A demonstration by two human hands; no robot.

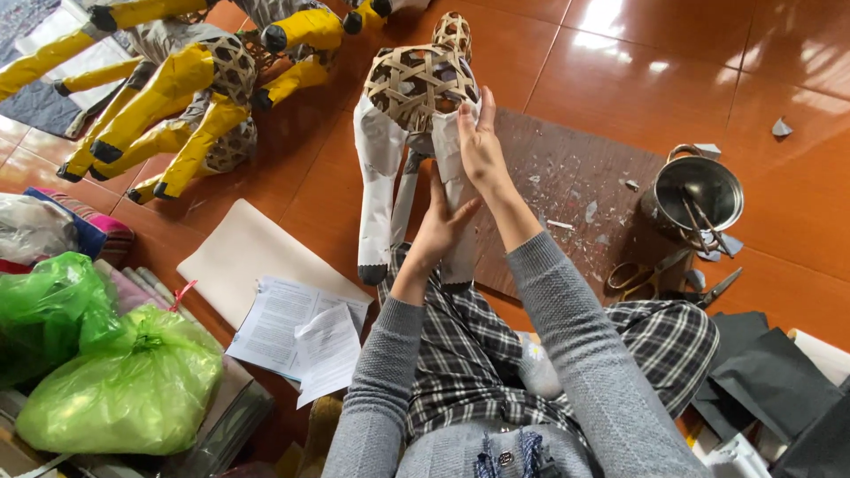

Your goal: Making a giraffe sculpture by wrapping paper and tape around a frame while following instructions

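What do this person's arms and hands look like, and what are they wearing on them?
Both arms are covered by long grey knitted sleeves with a fine textured weave, ending at the wrists. The left hand and right hand are bare: no gloves show, and no rings or watch can be made out.

Both hands (460, 186) on woven animal frame (416, 84)
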